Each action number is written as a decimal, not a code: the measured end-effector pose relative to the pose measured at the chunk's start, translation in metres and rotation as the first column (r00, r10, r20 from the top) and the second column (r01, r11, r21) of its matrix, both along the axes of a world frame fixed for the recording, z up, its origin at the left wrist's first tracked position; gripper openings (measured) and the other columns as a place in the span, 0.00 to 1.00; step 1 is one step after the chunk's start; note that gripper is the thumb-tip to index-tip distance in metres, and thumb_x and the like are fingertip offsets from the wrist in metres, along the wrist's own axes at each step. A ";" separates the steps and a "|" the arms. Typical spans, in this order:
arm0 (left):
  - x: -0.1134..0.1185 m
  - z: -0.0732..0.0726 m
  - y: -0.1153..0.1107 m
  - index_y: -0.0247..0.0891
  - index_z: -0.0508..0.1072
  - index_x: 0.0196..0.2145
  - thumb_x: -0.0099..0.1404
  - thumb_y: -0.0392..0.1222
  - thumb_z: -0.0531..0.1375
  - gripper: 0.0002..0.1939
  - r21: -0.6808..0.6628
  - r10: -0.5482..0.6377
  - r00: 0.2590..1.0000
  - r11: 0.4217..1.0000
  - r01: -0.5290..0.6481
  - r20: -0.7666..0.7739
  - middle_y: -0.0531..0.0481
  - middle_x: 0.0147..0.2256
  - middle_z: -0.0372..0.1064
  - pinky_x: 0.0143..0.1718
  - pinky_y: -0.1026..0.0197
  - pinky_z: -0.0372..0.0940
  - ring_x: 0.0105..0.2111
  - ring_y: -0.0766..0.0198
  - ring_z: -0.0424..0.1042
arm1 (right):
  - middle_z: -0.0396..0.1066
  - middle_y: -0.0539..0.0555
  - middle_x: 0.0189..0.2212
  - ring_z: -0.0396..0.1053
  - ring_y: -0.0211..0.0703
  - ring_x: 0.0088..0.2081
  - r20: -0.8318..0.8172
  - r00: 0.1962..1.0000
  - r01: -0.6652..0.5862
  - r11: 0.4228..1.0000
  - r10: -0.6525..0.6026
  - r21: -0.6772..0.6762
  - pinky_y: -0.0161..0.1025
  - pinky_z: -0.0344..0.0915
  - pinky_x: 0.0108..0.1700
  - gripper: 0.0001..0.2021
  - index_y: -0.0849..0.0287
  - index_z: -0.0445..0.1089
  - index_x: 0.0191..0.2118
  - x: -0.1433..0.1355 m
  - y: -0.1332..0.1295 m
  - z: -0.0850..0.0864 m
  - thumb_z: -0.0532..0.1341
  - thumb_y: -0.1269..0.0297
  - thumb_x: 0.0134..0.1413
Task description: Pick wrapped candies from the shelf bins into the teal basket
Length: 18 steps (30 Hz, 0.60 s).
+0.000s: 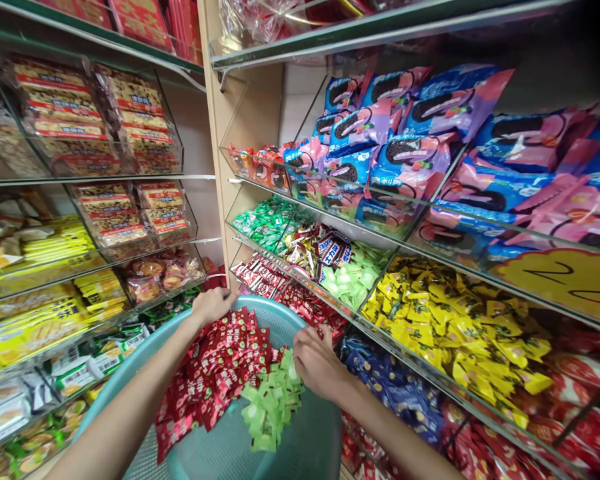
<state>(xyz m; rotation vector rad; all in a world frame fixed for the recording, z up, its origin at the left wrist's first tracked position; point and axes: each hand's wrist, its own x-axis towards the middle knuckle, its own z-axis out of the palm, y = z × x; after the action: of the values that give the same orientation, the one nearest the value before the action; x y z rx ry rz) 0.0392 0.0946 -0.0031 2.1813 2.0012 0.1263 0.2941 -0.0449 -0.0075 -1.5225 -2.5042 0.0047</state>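
A large teal basket [320, 427] is tilted beneath my arms, its far edge against the lower shelves. Inside it lie red candy packets [220, 373] on the left and a smaller heap of light green packets [273, 407] on the right. My left hand [214, 305] is at the basket's far left rim, its fingers closed around the edge. On the right rim, beside the green packets, my right hand [316, 357] is curled with its fingers bent over the edge.
Glass shelves hold yellow candies [455, 327], blue and pink cookie packs [410, 160] and green candies [270, 220] on the right. Nut bars [60, 107] and yellow packs [35, 327] fill the left shelves. A wooden upright [215, 133] stands in the corner.
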 end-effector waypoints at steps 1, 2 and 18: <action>0.000 0.000 0.000 0.45 0.74 0.39 0.57 0.65 0.37 0.34 -0.001 0.002 1.000 1.000 -0.002 0.001 0.45 0.36 0.74 0.35 0.57 0.61 0.38 0.53 0.71 | 0.64 0.51 0.34 0.57 0.41 0.41 0.025 1.000 0.004 1.000 -0.005 0.010 0.52 0.37 0.54 0.08 0.59 0.67 0.27 -0.002 0.000 -0.004 0.53 0.74 0.52; 0.001 0.000 -0.001 0.45 0.74 0.39 0.57 0.65 0.36 0.34 -0.003 0.003 1.000 1.000 -0.003 0.000 0.45 0.36 0.74 0.35 0.57 0.61 0.38 0.53 0.71 | 0.64 0.51 0.34 0.56 0.41 0.42 0.049 0.999 0.013 1.000 -0.015 0.025 0.53 0.36 0.54 0.08 0.59 0.67 0.26 -0.003 0.001 -0.009 0.53 0.74 0.52; 0.008 0.000 -0.004 0.45 0.73 0.38 0.57 0.64 0.36 0.33 -0.031 -0.022 1.000 0.999 0.021 -0.009 0.44 0.37 0.74 0.38 0.55 0.61 0.39 0.52 0.71 | 0.64 0.53 0.32 0.56 0.42 0.39 0.076 0.997 0.002 0.960 -0.025 0.282 0.42 0.48 0.44 0.07 0.59 0.67 0.31 0.005 -0.010 0.102 0.53 0.70 0.55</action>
<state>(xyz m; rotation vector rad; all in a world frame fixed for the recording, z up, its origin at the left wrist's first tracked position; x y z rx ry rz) 0.0469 0.0909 -0.0026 2.1877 1.9705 0.0813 0.2996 -0.0544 0.0942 -1.4468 -2.4249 -0.4041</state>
